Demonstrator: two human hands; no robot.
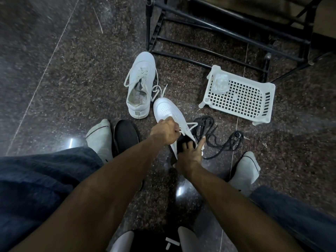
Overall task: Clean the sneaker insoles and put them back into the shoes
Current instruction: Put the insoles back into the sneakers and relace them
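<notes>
A white sneaker (168,110) lies on the dark stone floor in the middle, toe pointing away. My left hand (166,132) grips its tongue and laces, pulling the opening wide. My right hand (190,154) holds a black insole (182,144) whose front end sits inside the shoe's opening at the heel. A second white sneaker (141,84) rests farther back, laces loose, its grey lining showing. Another black insole (125,135) lies flat on the floor at the left, beside my left foot.
A white perforated plastic basket (240,96) lies at the right with a clear lump in one corner. Black laces (218,138) are tangled beside the shoe. A black metal rack (209,30) stands behind. My socked feet (100,139) flank the work area.
</notes>
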